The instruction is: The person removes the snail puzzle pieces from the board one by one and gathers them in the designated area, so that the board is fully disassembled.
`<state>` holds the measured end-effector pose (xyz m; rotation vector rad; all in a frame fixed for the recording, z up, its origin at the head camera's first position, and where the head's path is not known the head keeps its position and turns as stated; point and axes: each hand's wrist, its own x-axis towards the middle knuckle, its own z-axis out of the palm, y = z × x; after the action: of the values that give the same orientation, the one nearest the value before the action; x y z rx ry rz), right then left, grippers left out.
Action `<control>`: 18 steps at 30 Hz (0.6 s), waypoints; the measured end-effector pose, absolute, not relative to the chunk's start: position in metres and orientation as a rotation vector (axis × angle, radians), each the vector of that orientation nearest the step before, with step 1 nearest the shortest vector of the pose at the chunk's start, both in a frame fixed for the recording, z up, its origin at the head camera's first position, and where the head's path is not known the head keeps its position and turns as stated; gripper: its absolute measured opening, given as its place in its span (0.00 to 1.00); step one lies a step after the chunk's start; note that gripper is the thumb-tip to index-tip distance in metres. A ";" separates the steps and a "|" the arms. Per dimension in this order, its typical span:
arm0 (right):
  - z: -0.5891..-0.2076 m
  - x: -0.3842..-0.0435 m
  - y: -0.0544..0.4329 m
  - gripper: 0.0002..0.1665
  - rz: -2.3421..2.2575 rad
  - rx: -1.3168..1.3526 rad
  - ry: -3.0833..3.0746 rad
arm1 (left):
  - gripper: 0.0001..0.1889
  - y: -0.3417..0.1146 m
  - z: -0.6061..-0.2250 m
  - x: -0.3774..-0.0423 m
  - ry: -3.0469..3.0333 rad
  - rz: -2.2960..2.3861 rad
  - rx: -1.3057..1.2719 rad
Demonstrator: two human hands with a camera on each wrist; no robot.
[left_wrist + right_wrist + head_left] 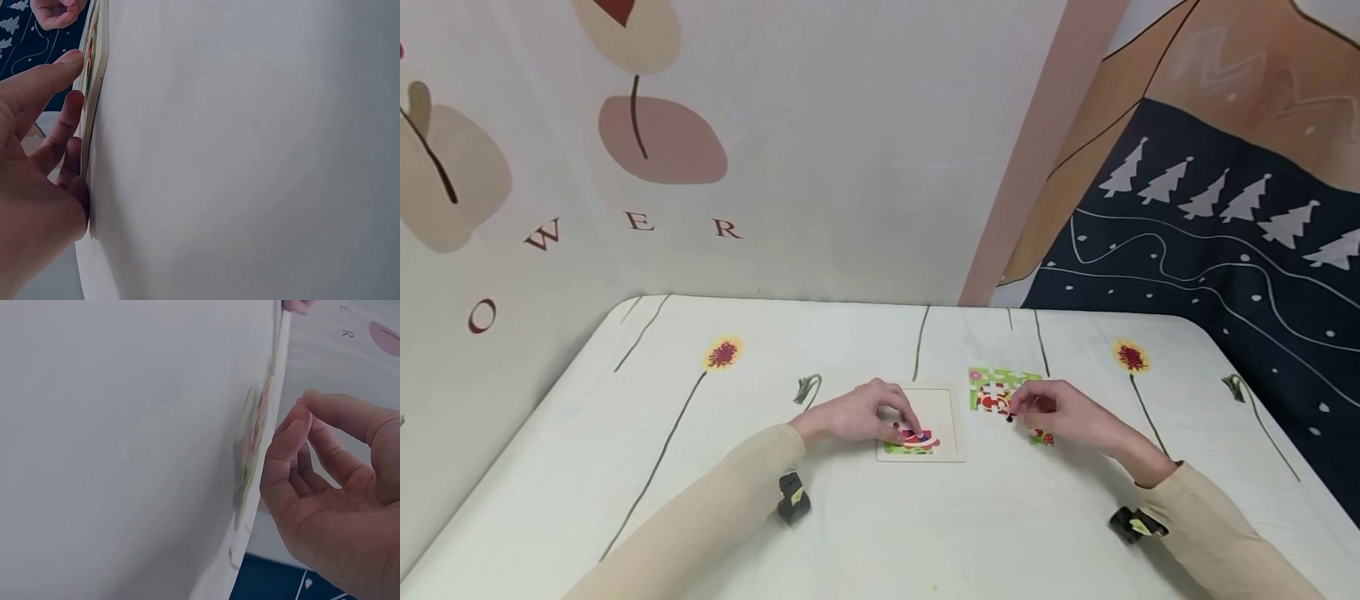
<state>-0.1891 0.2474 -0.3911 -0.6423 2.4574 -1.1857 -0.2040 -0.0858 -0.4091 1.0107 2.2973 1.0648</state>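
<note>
Near the middle of the table lies a square puzzle tray (936, 408) with a pale wooden rim. Joined picture pieces (910, 450), red, blue, white and green, fill part of its lower left. My left hand (868, 412) rests over the tray's left side, fingertips touching those pieces. In the left wrist view, some fingers rest along the tray's edge. My right hand (1060, 412) is bent over the loose puzzle pieces (988, 379) right of the tray. Its thumb and index tips meet in the right wrist view (331, 462); whether a piece is between them is hidden.
A small loose piece with red and green (1045, 437) lies below the right hand. The white tablecloth (700, 483) has printed flowers, and its far edge meets a hanging printed cloth (850, 208). Dark cloth with white trees (1210, 217) hangs at the right.
</note>
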 end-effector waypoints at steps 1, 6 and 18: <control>-0.391 -0.189 0.244 0.06 -1.197 -0.646 2.444 | 0.11 -0.087 -0.409 -0.204 2.302 1.077 1.004; -0.388 -0.190 0.227 0.07 -1.242 -0.654 2.373 | 0.11 -0.096 -0.406 -0.204 2.334 1.132 0.926; -0.394 -0.194 0.196 0.08 -1.307 -0.785 2.259 | 0.11 -0.105 -0.410 -0.209 2.325 1.074 0.985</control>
<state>-0.1940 0.1960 -0.3944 -0.7852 2.2589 -1.3072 -0.2093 -0.1054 -0.4098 0.9845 2.3247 1.0742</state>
